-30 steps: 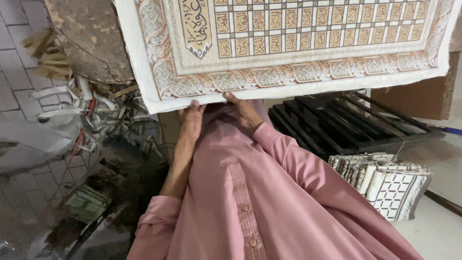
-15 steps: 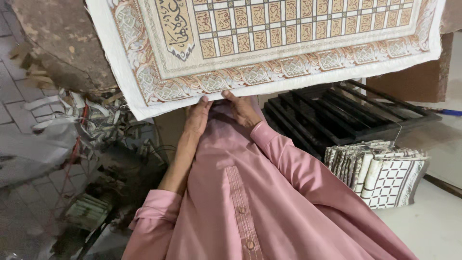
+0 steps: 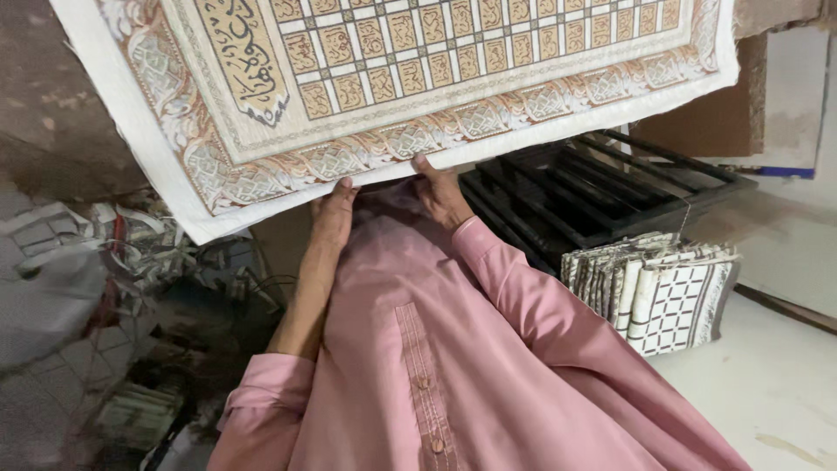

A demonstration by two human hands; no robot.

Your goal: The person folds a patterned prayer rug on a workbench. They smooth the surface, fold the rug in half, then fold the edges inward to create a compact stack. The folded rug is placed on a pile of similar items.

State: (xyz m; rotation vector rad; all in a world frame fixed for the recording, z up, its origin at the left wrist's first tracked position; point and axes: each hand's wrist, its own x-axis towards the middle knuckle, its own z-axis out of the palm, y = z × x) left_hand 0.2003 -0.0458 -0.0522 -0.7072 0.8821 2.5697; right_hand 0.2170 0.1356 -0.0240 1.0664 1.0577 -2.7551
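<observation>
A large cream cloth panel with a grid of gold squares and an ornate brown border hangs spread out in front of me, tilted down to the left. My left hand and my right hand both grip its lower edge near the middle, close together, fingertips tucked under the white hem. Both pink sleeves reach up from my chest; the left one is pushed back to the elbow.
A stack of folded patterned cloths stands on the white surface at the right. Behind it lies a black metal rack, with brown cardboard beyond. A heap of scraps and papers covers the floor at left.
The cloth panel has shifted left and tilted more, its left corner now lower. Both hands have stayed on the lower edge and moved slightly apart.
</observation>
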